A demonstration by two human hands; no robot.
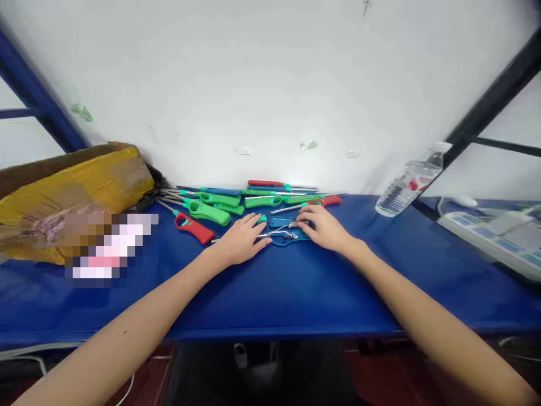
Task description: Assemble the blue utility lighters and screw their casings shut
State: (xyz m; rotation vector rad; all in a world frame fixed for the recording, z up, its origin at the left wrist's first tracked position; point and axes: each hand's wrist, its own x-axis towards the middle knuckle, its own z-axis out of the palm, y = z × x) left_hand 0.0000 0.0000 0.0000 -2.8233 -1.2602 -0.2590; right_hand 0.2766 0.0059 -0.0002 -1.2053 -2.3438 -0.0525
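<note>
Blue plastic makes up the two shell pieces between our hands: an upper shell (278, 221) and a lower shell (302, 234), with a metal rod (274, 233) along the lower one. The opened lighter lies just right of our left hand (242, 239), and its lower shell reaches under the fingers of our right hand (324, 228).

We seem to be partway through handling its exposed inner parts. Our left fingers are moderately spread, the fingertips by a teal piece (262, 219) and the thumb near the rod; we cannot tell whether they grip either. Our right fingers are drawn narrow about a small part (293, 225), though we cannot tell how firmly they hold it. From here, any move calls for a light, precise pinch, steadying the rod and shell so that loose pieces do not shift.

Beyond our left hand lie green lighters (217, 215), with a red lighter (195, 228) just beside it.

Well to the left of that hand sits a taped box (84, 180); its contents are hidden. Far right of our right hand, a clear bottle (406, 186) leans, capped in white; we cannot tell how full it is.
</note>
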